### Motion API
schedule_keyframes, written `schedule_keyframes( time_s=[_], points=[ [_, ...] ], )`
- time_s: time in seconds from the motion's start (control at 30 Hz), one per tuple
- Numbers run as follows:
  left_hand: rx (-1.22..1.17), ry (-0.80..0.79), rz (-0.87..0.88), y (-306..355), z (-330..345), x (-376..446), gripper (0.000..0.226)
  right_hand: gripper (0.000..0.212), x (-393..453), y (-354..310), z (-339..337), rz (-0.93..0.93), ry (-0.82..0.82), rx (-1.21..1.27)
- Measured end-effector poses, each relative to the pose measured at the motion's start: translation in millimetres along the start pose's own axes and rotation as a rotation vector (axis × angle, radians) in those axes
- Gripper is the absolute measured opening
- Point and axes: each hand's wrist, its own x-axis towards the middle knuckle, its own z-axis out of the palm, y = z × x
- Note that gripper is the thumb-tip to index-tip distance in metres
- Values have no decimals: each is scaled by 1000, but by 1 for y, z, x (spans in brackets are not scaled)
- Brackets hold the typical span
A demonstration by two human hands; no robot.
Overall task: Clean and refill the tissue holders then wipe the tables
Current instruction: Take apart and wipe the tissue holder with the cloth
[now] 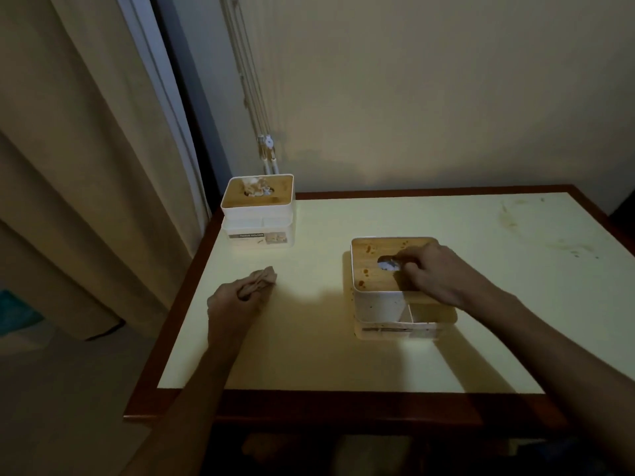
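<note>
Dim room, cream-topped table point(343, 355) with a dark wood rim. My left hand point(233, 300) rests on the tabletop near the left edge, fingers curled tight round a crumpled brownish cloth point(259, 281); part of the cloth sticks out past my knuckles toward the far side. My right hand point(433, 273) lies on top of the near tissue holder point(374, 304), fingers bent down at the oval slot in its wooden lid point(367, 266). Fingertips touch the white tissue point(386, 266) showing in the slot; whether they actually pinch it I cannot tell, too dark. That lid has brown stains and spots, and the white body shows specks too. The holder sits right of the table's middle, its front compartments facing me. Second tissue holder point(258, 214) stands at the far left corner of the table, well apart from the first, wooden lid on, a tuft of tissue poking up from the slot, label on its front. Faint brown smears point(508, 218) on the far right of the tabletop. Curtain point(68, 166) hangs on the left, plain wall point(446, 80) behind.
</note>
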Motion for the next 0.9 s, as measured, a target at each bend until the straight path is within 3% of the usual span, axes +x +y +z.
schedule_keyframes(
  time_s=[0.07,0.17,0.27,0.4,0.57,0.63,0.8,0.9],
  points=[
    [-151,-70,-31,16,-6,3,18,29,-2,-2,-3,-38,-20,-46],
    [-361,-207,-67,48,-12,8,24,34,1,-3,-4,-57,-92,-189],
    [-427,-297,7,87,-14,15,33,37,0,-1,-13,14,-90,-135],
    [-309,-378,199,125,-18,29,41,42,-6,18,-31,65,-14,-13],
    [17,-433,389,154,-13,46,45,101,-9,46,-35,109,-232,1],
    [65,-467,421,162,-6,47,45,113,-7,53,-30,94,-290,35],
    [82,-501,434,168,19,38,41,126,0,64,-15,34,-335,84],
    [166,-529,565,166,39,25,36,131,5,69,-9,6,-333,45]
  ],
)
